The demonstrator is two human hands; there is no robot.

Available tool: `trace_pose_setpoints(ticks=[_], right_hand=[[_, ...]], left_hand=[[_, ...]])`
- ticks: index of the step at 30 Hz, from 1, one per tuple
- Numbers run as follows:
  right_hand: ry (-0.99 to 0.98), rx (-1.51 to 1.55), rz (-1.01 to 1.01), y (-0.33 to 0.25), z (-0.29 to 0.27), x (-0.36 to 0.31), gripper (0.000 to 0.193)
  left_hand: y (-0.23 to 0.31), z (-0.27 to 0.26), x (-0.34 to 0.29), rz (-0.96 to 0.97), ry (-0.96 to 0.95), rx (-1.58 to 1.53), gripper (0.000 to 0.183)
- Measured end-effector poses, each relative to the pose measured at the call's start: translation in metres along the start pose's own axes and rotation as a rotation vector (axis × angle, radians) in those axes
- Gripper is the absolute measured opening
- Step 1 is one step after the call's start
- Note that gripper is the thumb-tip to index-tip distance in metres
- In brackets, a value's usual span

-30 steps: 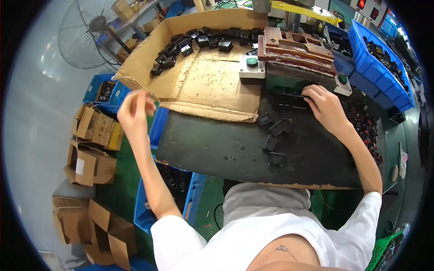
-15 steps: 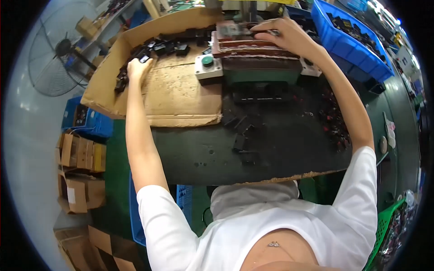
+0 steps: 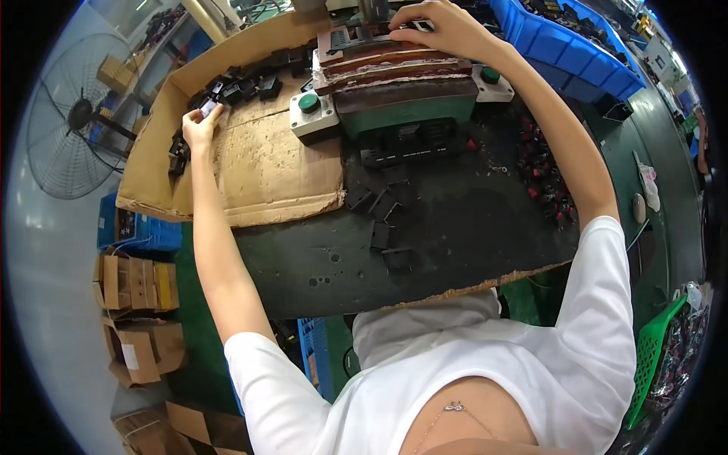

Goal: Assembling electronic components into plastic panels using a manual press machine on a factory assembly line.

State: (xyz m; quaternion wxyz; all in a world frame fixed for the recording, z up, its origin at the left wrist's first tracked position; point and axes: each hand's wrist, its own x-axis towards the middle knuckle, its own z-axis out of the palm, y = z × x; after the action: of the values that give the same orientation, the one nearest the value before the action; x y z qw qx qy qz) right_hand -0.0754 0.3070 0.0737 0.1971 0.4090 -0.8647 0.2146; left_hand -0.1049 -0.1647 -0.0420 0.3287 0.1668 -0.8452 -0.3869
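My left hand (image 3: 200, 130) reaches into the left side of an open cardboard box (image 3: 262, 178). Its fingers are closed on a small black plastic part (image 3: 208, 108) with a pale, shiny face, beside a row of similar black parts (image 3: 241, 87). At the far middle, my right hand (image 3: 447, 32) is over the top of a press fixture (image 3: 402, 68) with layered reddish-brown plates. Thumb and fingers curl together around a small dark thing there, too hidden to name. A metal-like piece (image 3: 341, 42) lies on the fixture's left end, apart from the right fingers.
Green push buttons (image 3: 309, 103) on white housings flank the fixture. Several black parts (image 3: 381, 220) lie on the dark table (image 3: 470, 235), with small red-and-black pieces (image 3: 542, 178) at right. A blue crate (image 3: 565, 45) stands far right, a fan (image 3: 80, 114) at left.
The view has shifted, so the box and fixture sit further left. My left hand stays in the box with the black part; the right hand stays over the fixture, its fingers now curled closer together.
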Motion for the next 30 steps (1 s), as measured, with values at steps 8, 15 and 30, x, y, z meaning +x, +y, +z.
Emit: trace_pose_setpoints(ticks=[8,15,30], right_hand=[[0.203,-0.1,-0.152,-0.016,-0.017,-0.059,0.017],[0.152,0.106,0.143,-0.008,-0.032,-0.136,0.013],[0.193,0.126,0.372,0.006,-0.035,-0.169,0.019]], left_hand=[[0.088,0.002,-0.018,-0.223,-0.434,-1.204,0.022],[0.192,0.026,-0.088,-0.08,-0.676,-1.114,0.034],[0.245,0.09,-0.106,0.621,-0.646,-0.556,0.046]])
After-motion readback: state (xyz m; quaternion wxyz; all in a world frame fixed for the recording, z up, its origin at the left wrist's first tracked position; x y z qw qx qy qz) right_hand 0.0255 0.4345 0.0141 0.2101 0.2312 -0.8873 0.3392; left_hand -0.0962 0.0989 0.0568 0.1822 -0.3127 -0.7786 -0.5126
